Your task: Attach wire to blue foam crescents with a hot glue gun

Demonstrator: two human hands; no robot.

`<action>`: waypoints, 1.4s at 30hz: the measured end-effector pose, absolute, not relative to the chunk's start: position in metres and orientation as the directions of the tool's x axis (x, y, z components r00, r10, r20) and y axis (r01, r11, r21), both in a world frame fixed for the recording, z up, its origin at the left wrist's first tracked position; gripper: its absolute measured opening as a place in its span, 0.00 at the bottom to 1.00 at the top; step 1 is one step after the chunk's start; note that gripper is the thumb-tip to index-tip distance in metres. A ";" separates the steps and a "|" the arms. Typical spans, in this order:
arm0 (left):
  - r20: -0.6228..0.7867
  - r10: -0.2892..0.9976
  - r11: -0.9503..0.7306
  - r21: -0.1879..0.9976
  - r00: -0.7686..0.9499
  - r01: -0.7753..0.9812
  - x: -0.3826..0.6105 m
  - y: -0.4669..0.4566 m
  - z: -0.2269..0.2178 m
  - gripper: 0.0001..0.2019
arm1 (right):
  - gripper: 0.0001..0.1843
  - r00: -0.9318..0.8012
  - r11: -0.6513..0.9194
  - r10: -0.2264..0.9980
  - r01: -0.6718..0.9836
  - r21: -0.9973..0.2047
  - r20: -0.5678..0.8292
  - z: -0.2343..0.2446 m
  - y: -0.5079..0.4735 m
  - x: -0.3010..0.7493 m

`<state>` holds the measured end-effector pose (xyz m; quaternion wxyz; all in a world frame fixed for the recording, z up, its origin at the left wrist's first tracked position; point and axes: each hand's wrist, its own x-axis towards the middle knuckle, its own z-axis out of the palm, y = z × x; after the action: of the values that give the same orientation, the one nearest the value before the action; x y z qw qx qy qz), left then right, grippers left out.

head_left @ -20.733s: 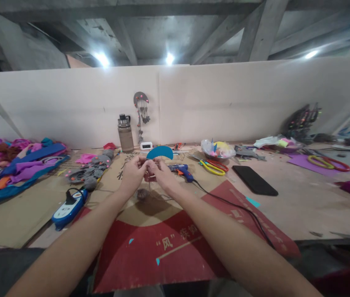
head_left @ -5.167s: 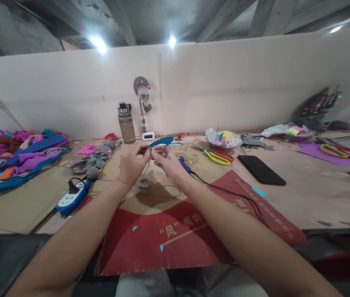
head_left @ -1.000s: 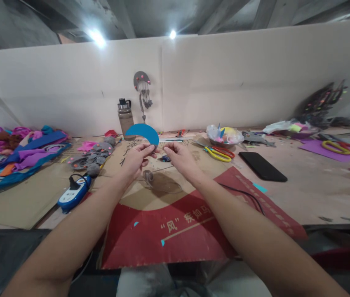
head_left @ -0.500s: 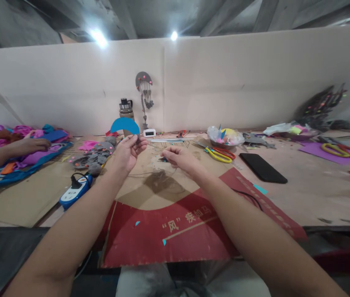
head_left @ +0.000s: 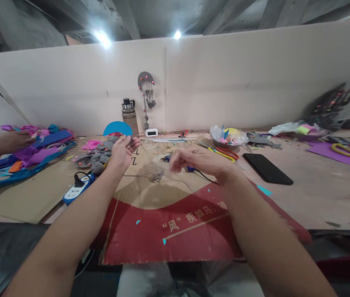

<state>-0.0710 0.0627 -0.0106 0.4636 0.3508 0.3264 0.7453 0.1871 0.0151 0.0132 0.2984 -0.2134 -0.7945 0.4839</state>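
My left hand (head_left: 123,152) pinches the end of a blue crescent-shaped piece (head_left: 117,128), which looks like felt, holding it up above the cardboard. My right hand (head_left: 190,161) hovers over the middle of the cardboard with its fingers bent downward and blurred. Partly behind that hand lies what looks like a small glue gun (head_left: 166,158) with a dark tip, blue parts and a black cable (head_left: 205,177). Whether the fingers touch it is hidden. Thin glue-like strands (head_left: 156,176) lie on the cardboard just below.
A red and tan cardboard sheet (head_left: 175,247) covers the table before me. Grey felt pieces (head_left: 100,154) and a power strip (head_left: 78,187) lie left, near another person's hand (head_left: 17,142). Scissors (head_left: 226,153), a bowl (head_left: 229,142) and a phone (head_left: 267,168) lie right. A bottle (head_left: 129,117) stands behind.
My right hand has moved right and toward me, with its fingers now hanging down. The left hand has shifted slightly left and down with the blue piece, which shows broader now.
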 end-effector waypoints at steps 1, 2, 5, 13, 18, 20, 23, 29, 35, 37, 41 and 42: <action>0.245 0.924 -0.358 0.822 -0.293 -0.442 -0.068 0.061 -0.011 0.04 | 0.30 -0.611 0.504 0.740 0.229 -0.833 0.280 0.008 0.022 0.186; 0.271 0.927 -0.361 0.833 -0.259 -0.419 -0.065 0.059 -0.011 0.04 | 0.27 -0.448 0.540 0.823 0.425 -0.727 0.349 0.003 0.030 0.185; 0.324 0.934 -0.356 0.868 -0.149 -0.345 -0.052 0.052 -0.013 0.05 | 0.21 -0.165 0.333 0.910 0.837 -0.433 0.381 -0.018 0.053 0.181; 0.253 0.966 -0.235 0.945 0.052 -0.227 -0.025 0.036 -0.021 0.05 | 0.11 -0.156 0.168 0.985 0.966 -0.199 0.074 -0.047 0.071 0.168; 0.254 0.966 -0.239 0.944 0.043 -0.226 -0.027 0.039 -0.023 0.05 | 0.14 -0.159 0.176 0.984 0.946 -0.273 0.086 -0.043 0.067 0.170; 0.252 0.967 -0.237 0.946 0.038 -0.222 -0.028 0.040 -0.023 0.05 | 0.13 -0.191 0.220 0.975 0.913 -0.342 0.117 -0.044 0.063 0.166; 0.257 0.966 -0.248 0.947 0.018 -0.205 -0.028 0.039 -0.022 0.04 | 0.10 -0.242 0.287 0.958 0.848 -0.446 0.156 -0.047 0.057 0.157; 0.355 0.932 -0.362 0.915 -0.073 -0.175 -0.036 0.043 -0.020 0.07 | 0.09 -0.154 0.224 0.972 0.828 -0.513 0.176 -0.043 0.064 0.164; 0.318 0.946 -0.324 0.932 -0.062 -0.163 -0.039 0.047 -0.023 0.06 | 0.10 0.021 0.061 0.994 0.692 -0.719 0.104 -0.037 0.072 0.176; 0.280 0.957 -0.288 0.944 -0.072 -0.162 -0.038 0.048 -0.024 0.05 | 0.07 0.007 0.046 0.998 0.661 -0.749 0.067 -0.036 0.070 0.174; 0.241 0.966 -0.253 0.956 -0.092 -0.150 -0.037 0.048 -0.025 0.05 | 0.11 0.049 0.179 0.970 0.525 -0.832 0.240 -0.026 0.060 0.167; 0.234 0.968 -0.245 0.959 -0.088 -0.142 -0.037 0.048 -0.025 0.05 | 0.11 0.064 0.254 0.946 0.458 -0.852 0.316 -0.023 0.056 0.165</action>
<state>-0.0375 0.0476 -0.0247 0.4545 0.4993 0.4136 0.6108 0.1645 0.0559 -0.0229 0.4745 -0.5540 -0.6338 0.2574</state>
